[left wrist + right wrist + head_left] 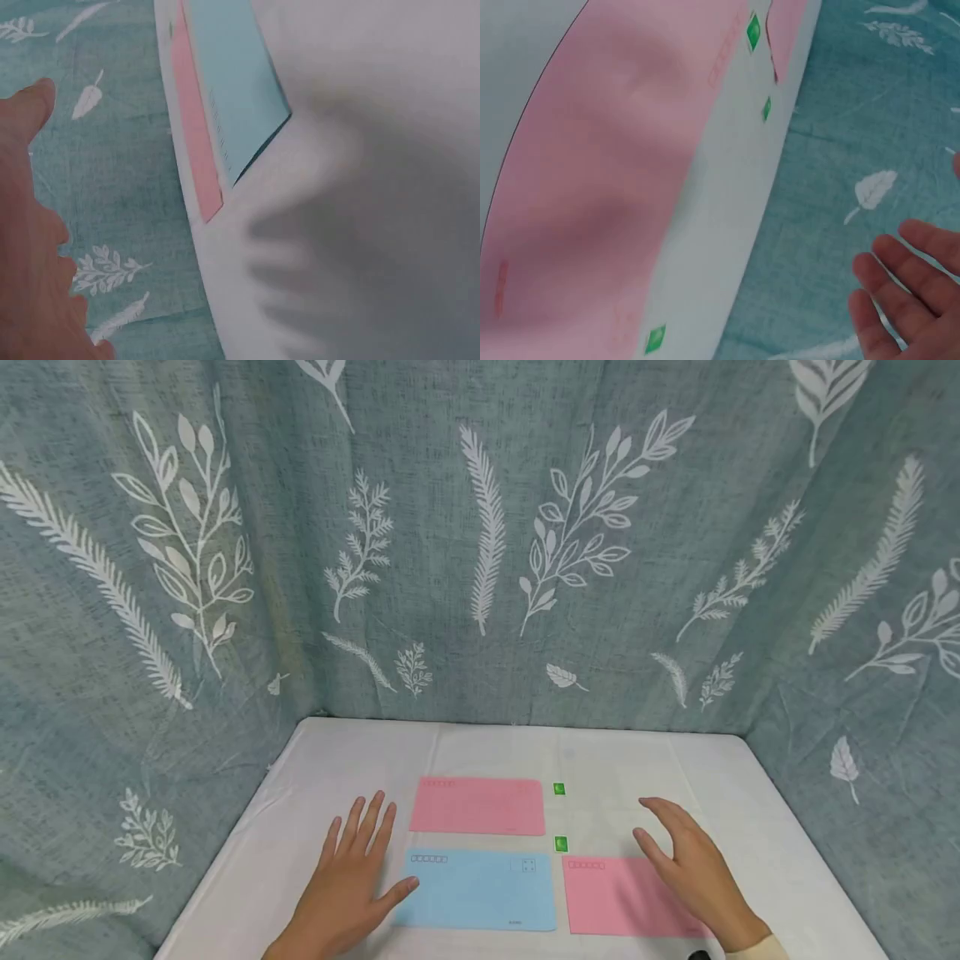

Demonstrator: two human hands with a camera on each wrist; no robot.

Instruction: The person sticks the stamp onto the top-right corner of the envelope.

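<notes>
With straight, spread fingers and nothing in its grasp, my left hand [345, 881] hovers over the white table beside a blue envelope [480, 893]. Its thumb overlaps that envelope's left edge in the head view. My right hand [697, 868] is held above a pink envelope [615, 897], fingers loosely extended and holding nothing, its shadow falling on the paper. Behind the blue envelope lies another pink envelope [477, 807]. Two small green stamps [561, 843] lie to the right of it; a third green stamp [655, 339] shows in the right wrist view, hidden in the head view.
The white tablecloth [360, 752] covers the table to its rounded back corners. A blue-green curtain [450, 568] with white leaf prints surrounds the table at the back and both sides. A dark rounded object [699, 955] peeks in at the bottom edge near my right wrist.
</notes>
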